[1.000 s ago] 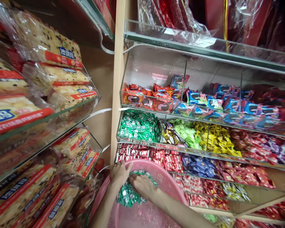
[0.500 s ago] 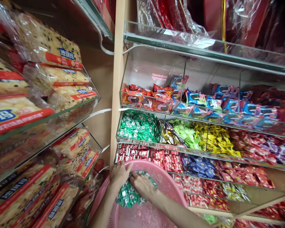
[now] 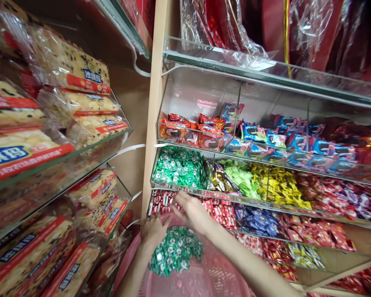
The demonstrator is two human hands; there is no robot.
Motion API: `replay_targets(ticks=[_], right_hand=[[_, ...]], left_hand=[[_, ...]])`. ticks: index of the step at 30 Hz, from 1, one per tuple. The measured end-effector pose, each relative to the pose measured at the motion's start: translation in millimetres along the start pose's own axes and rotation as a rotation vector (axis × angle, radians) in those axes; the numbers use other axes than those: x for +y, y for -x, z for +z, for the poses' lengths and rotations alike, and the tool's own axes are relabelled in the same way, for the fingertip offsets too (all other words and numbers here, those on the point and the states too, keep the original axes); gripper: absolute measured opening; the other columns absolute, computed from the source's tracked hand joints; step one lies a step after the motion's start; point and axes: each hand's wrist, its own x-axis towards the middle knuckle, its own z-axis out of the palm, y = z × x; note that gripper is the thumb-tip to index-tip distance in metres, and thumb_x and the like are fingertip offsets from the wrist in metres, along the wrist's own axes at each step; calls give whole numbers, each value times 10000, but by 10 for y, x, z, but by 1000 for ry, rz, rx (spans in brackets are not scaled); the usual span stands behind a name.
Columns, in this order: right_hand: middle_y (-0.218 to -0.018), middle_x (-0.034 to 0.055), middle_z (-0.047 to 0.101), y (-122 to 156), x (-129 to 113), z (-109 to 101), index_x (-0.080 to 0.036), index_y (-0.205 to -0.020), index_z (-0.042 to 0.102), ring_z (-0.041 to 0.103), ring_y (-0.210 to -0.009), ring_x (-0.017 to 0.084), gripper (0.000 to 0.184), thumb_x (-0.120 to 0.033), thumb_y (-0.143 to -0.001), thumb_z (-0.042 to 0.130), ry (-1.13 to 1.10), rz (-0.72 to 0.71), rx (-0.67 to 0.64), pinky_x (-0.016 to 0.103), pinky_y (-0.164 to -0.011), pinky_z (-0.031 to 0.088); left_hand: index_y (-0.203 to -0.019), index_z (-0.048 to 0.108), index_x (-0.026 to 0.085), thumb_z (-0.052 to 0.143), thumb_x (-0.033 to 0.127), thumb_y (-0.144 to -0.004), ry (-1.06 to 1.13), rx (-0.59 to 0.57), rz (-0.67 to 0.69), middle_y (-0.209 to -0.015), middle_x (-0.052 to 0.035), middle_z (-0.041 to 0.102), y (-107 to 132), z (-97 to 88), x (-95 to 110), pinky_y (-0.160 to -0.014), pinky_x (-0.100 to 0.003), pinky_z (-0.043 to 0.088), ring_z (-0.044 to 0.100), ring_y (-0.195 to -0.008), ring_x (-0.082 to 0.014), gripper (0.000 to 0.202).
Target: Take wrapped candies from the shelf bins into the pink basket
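Observation:
My left hand is closed over the far left rim of a pink plastic basket. Inside it lies a heap of green-wrapped candies, with some pink bottom showing in front. My right hand hovers over the far part of the basket, above the heap, its thumb apart from its bent fingers and nothing visible in them. Just beyond it are dark red and white candy packets on a shelf. One shelf higher, more green-wrapped candies fill the leftmost glass-fronted compartment.
To the left, glass-edged shelves carry wrapped sesame pastry bars. A wooden post divides them from the candy shelves. Red and blue snack packets stand above, yellow candies and blue candies to the right. A glass ledge juts out above.
My right hand has risen from the green candies, moving up and toward the shelf. The heap now shows more fully. My left hand stays at the basket rim, and the view has shifted slightly.

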Motion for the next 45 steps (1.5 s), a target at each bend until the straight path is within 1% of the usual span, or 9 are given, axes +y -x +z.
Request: replay_targets(ticks=[4, 10, 15, 20, 32, 37, 39, 42, 45], right_hand=[[-875, 29, 554, -389, 277, -231, -187, -919, 550, 528, -750, 132, 104, -243, -865, 481, -38, 60, 144, 232, -669, 388], [-913, 55, 536, -721, 544, -111, -187, -1039, 611, 523, -876, 159, 235, -274, -870, 474, 22, 158, 108, 253, -772, 372], [-902, 55, 524, -700, 564, -15, -190, -1053, 630, 517, -896, 166, 287, -334, -874, 458, -12, 231, 156, 262, -804, 369], [-859, 44, 525, -668, 566, -16, -201, -981, 665, 519, -881, 157, 262, -321, -869, 460, -41, 223, 162, 254, -800, 369], [-710, -1, 513, -695, 627, -9, -174, -708, 608, 487, -672, 117, 125, -214, -801, 535, -282, 166, 329, 235, -636, 364], [-729, -1, 504, -434, 347, -210, -178, -765, 578, 468, -661, 116, 160, -287, -850, 498, -436, 132, 529, 234, -600, 365], [-752, 3, 514, -228, 198, -224, -184, -769, 565, 472, -687, 119, 173, -304, -863, 482, -478, 143, 545, 236, -615, 371], [-789, 14, 544, 111, 101, -27, -185, -767, 558, 487, -725, 126, 195, -327, -868, 469, -572, 221, 428, 241, -633, 379], [-688, -4, 516, 424, 219, 405, -176, -771, 536, 454, -612, 116, 227, -373, -855, 461, -747, 382, 252, 234, -557, 365]], left_hand=[[-1145, 553, 71, 167, 600, -848, 16, 21, -2, -1075, -181, 623, -6, 16, 5, -885, -412, 390, 564, -1005, -302, 719], [-1120, 569, 78, 177, 591, -853, 11, 39, 6, -1074, -170, 627, -16, 33, -25, -890, -398, 389, 570, -1001, -289, 698], [-1128, 567, 85, 184, 584, -858, 16, 32, 1, -1072, -170, 627, -13, 10, -24, -879, -389, 394, 572, -1000, -281, 685], [-1138, 562, 67, 196, 570, -864, 8, 34, 9, -1070, -176, 627, 13, -17, -13, -879, -381, 394, 573, -997, -280, 680], [-1135, 564, 81, 181, 578, -863, -12, 33, 4, -1060, -175, 630, 3, 4, -30, -862, -367, 393, 580, -983, -273, 684], [-1147, 556, 78, 186, 577, -863, -21, 31, 4, -1074, -179, 625, 2, -1, -25, -862, -358, 392, 573, -998, -271, 682], [-1138, 557, 80, 194, 587, -858, -22, 41, 1, -1060, -177, 630, -4, 12, -22, -850, -360, 397, 579, -983, -273, 683], [-1118, 562, 87, 193, 603, -849, -16, 44, -4, -1042, -175, 636, -10, 34, -11, -834, -367, 404, 583, -969, -278, 689], [-1128, 557, 92, 184, 597, -851, -6, 31, -5, -1053, -177, 631, -4, 51, -1, -847, -375, 398, 578, -979, -277, 686]])
